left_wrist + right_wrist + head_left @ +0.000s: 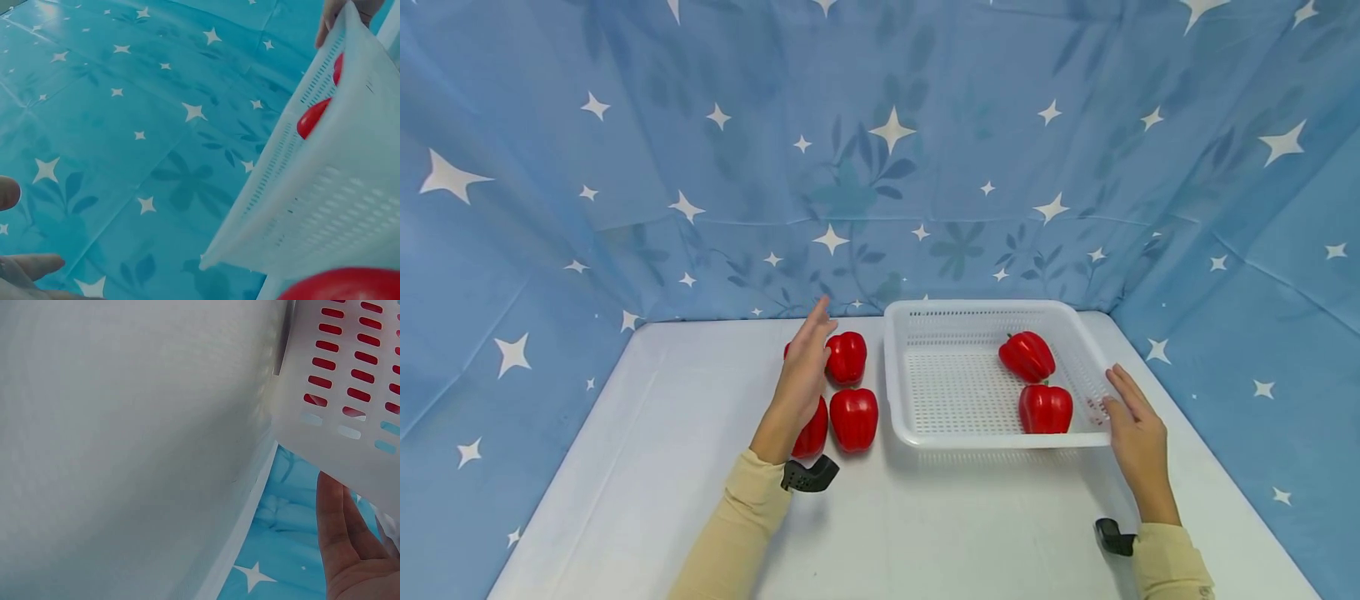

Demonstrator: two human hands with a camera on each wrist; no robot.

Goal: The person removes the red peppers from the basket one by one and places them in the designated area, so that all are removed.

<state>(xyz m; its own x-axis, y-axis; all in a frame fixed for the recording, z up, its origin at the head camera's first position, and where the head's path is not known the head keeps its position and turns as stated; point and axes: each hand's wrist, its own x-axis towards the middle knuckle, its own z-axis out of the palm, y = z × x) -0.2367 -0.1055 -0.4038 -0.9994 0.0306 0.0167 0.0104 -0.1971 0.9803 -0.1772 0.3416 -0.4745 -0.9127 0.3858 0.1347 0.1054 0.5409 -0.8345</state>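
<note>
My left hand [802, 371] is held over several red bell peppers on the table, its fingers straight and nothing in its grasp. One bell pepper [854, 419] shows fully beside the hand, with another bell pepper [847, 358] behind it; others are partly hidden by the hand and wrist. At the right side of a white perforated plastic basket [917, 440], my right hand [1138, 437] holds the rim, thumb over the edge and fingers [334, 515] along the outside. Inside the basket lie two red peppers, one tipped over [1027, 357] and one nearer the front [1046, 409].
The white table [647, 467] ends at a blue star-patterned cloth [760, 150] that rises behind it and at both sides. The basket stands close to the table's back edge. Black camera mounts sit on the left wrist [809, 475] and right wrist [1114, 537].
</note>
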